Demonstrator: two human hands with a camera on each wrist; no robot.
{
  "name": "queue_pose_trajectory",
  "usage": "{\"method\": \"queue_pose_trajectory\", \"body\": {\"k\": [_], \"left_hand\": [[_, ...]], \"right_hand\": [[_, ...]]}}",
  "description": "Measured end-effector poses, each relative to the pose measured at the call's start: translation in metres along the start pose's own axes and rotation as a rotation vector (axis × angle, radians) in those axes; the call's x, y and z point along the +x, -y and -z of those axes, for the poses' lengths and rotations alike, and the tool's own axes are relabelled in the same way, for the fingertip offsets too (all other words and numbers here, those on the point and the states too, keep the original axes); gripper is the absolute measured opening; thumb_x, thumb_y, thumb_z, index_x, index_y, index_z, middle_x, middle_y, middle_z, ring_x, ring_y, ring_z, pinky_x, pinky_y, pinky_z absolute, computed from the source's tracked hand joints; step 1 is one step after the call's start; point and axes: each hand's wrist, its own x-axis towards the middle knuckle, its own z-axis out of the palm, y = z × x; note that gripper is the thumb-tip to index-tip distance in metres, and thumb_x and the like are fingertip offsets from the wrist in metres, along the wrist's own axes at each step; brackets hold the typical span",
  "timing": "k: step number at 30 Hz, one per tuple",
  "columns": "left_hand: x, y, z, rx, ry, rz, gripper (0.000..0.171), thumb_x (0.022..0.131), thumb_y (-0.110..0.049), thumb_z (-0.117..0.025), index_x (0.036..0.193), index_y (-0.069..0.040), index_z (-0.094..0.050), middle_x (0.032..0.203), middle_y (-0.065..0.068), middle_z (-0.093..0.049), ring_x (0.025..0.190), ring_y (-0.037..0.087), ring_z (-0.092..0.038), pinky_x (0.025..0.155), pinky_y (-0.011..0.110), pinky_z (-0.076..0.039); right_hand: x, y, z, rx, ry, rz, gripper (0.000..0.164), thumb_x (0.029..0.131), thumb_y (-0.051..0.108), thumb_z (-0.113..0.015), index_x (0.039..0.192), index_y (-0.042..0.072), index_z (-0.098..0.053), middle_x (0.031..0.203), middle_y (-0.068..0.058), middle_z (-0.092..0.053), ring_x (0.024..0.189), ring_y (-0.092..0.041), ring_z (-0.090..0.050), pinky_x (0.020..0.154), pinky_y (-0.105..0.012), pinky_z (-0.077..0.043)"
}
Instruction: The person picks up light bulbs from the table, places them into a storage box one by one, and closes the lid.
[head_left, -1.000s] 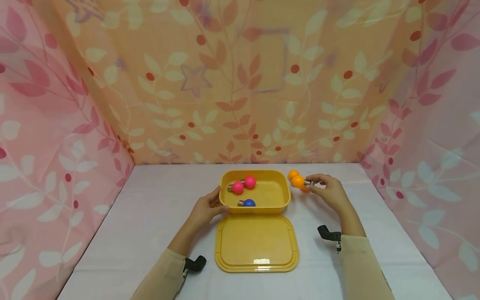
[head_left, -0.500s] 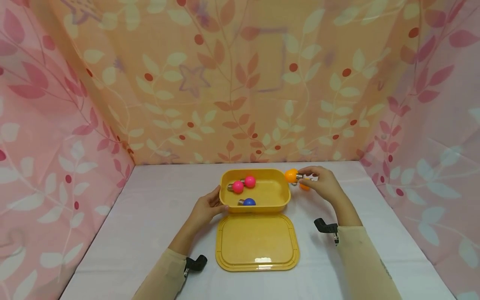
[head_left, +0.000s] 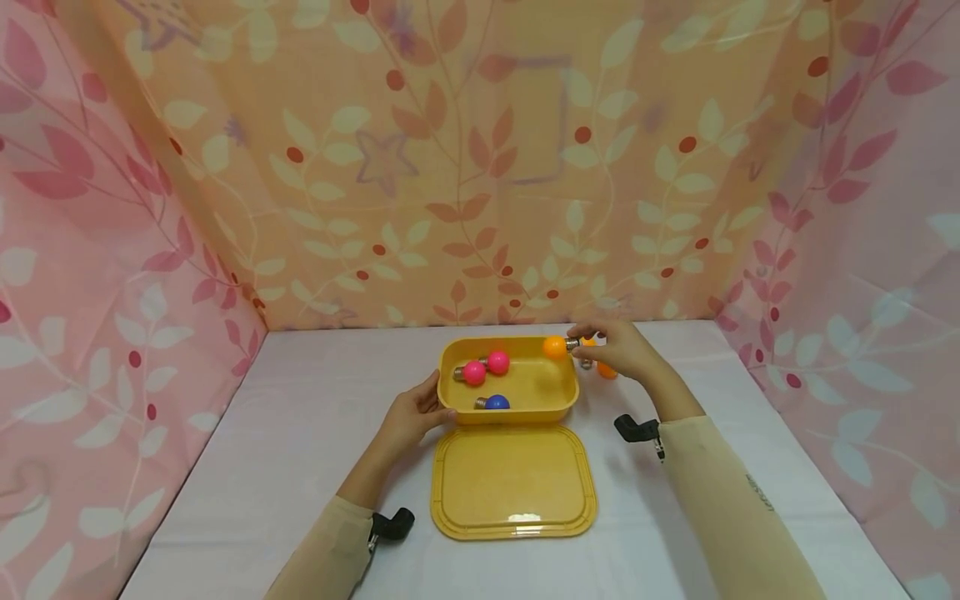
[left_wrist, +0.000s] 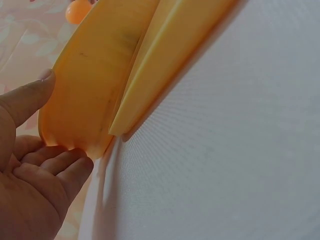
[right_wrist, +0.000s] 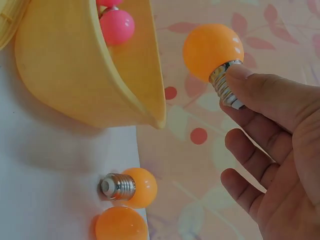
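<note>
An orange light bulb [right_wrist: 212, 52] is pinched by its metal screw base between the thumb and forefinger of my right hand [head_left: 618, 354]. In the head view, this bulb overlaps the right end of a yellow plastic box [head_left: 534, 415]. Two pink bulbs [head_left: 474, 372] and one blue bulb [head_left: 497, 403] lie inside the box. My left hand [head_left: 408, 421] holds the box at its front left corner, thumb near the rim and fingers against the end wall. On the cloth right of the box lie two more orange bulbs [right_wrist: 141, 187], partly behind my right hand in the head view.
The yellow lid [head_left: 513, 483] lies flat on the white cloth [head_left: 315, 392] just in front of the box. Leaf-patterned fabric [head_left: 480, 167] hangs at the back and on both sides. Each wrist carries a black camera mount [head_left: 637, 428].
My right hand has carried the orange bulb leftward from beside the other orange bulbs to the box's right end. My left hand stays at the box corner.
</note>
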Motion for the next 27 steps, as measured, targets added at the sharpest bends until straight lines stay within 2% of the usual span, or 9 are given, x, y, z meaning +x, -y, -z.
{"method": "queue_pose_trajectory", "body": {"k": [7,11,14,17,18,20,23,26,27], "left_hand": [[0.000,-0.003,0.001,0.011,-0.009,-0.003,0.090,0.089,-0.014,-0.081,0.162,-0.017,-0.029,0.164,0.006,-0.036,0.146,0.020,-0.043,0.107,0.024,-0.046],[0.000,-0.002,0.001,0.007,-0.004,-0.012,0.090,0.089,-0.014,-0.081,0.162,-0.015,-0.028,0.165,0.008,-0.035,0.147,0.021,-0.043,0.108,0.025,-0.046],[0.000,-0.001,0.001,0.004,-0.003,-0.015,0.090,0.089,-0.013,-0.081,0.162,-0.014,-0.029,0.165,0.009,-0.035,0.147,0.022,-0.042,0.108,0.025,-0.046],[-0.001,0.001,0.001,0.010,-0.006,-0.010,0.090,0.089,-0.014,-0.082,0.162,-0.014,-0.029,0.164,0.008,-0.036,0.146,0.021,-0.043,0.108,0.025,-0.046],[-0.001,0.001,0.001,0.013,-0.007,-0.010,0.090,0.089,-0.014,-0.082,0.162,-0.014,-0.030,0.164,0.007,-0.036,0.146,0.021,-0.043,0.108,0.025,-0.046],[-0.001,0.001,0.001,0.017,-0.011,-0.009,0.090,0.089,-0.014,-0.082,0.162,-0.015,-0.030,0.164,0.007,-0.036,0.146,0.021,-0.043,0.108,0.025,-0.046],[-0.001,0.001,0.002,0.023,-0.007,-0.020,0.089,0.090,-0.013,-0.081,0.162,-0.013,-0.029,0.164,0.009,-0.036,0.146,0.023,-0.043,0.108,0.027,-0.046],[-0.001,0.001,0.001,0.014,0.001,-0.025,0.089,0.090,-0.013,-0.080,0.162,-0.012,-0.028,0.165,0.009,-0.035,0.147,0.023,-0.042,0.109,0.026,-0.046],[-0.001,0.000,0.001,0.011,0.004,-0.028,0.089,0.090,-0.012,-0.080,0.162,-0.012,-0.028,0.165,0.009,-0.035,0.147,0.023,-0.042,0.109,0.026,-0.046]], "right_hand": [[0.021,0.016,0.000,-0.087,0.093,0.056,0.028,0.088,0.028,-0.083,0.114,0.021,-0.076,0.115,-0.002,-0.068,0.112,-0.033,-0.058,0.102,-0.052,-0.048],[0.027,0.026,-0.005,-0.095,0.149,0.102,0.024,0.087,0.024,-0.084,0.110,0.020,-0.077,0.109,0.001,-0.072,0.102,-0.025,-0.061,0.083,-0.040,-0.059],[0.029,0.034,-0.009,-0.074,0.201,0.076,0.022,0.088,0.024,-0.084,0.109,0.021,-0.077,0.109,0.002,-0.073,0.094,-0.024,-0.061,0.061,-0.033,-0.061],[0.033,0.040,-0.013,-0.097,0.251,0.042,0.020,0.089,0.027,-0.082,0.109,0.026,-0.076,0.111,0.003,-0.072,0.090,-0.025,-0.062,0.056,-0.029,-0.060],[0.034,0.043,-0.014,-0.102,0.266,0.028,0.020,0.090,0.027,-0.081,0.109,0.028,-0.076,0.112,0.003,-0.070,0.090,-0.026,-0.062,0.053,-0.032,-0.060],[0.038,0.045,-0.016,-0.134,0.291,0.039,0.019,0.091,0.028,-0.080,0.109,0.031,-0.075,0.115,0.004,-0.069,0.093,-0.025,-0.063,0.059,-0.033,-0.062],[0.047,0.048,-0.019,-0.162,0.319,0.081,0.019,0.092,0.027,-0.079,0.110,0.030,-0.076,0.115,0.006,-0.070,0.105,-0.022,-0.063,0.079,-0.038,-0.064],[0.055,0.052,-0.024,-0.154,0.345,0.094,0.021,0.091,0.025,-0.079,0.112,0.026,-0.077,0.112,0.008,-0.072,0.113,-0.021,-0.061,0.100,-0.042,-0.056],[0.058,0.053,-0.026,-0.140,0.353,0.093,0.022,0.091,0.024,-0.080,0.112,0.024,-0.078,0.111,0.008,-0.072,0.113,-0.022,-0.061,0.102,-0.043,-0.055]]}}
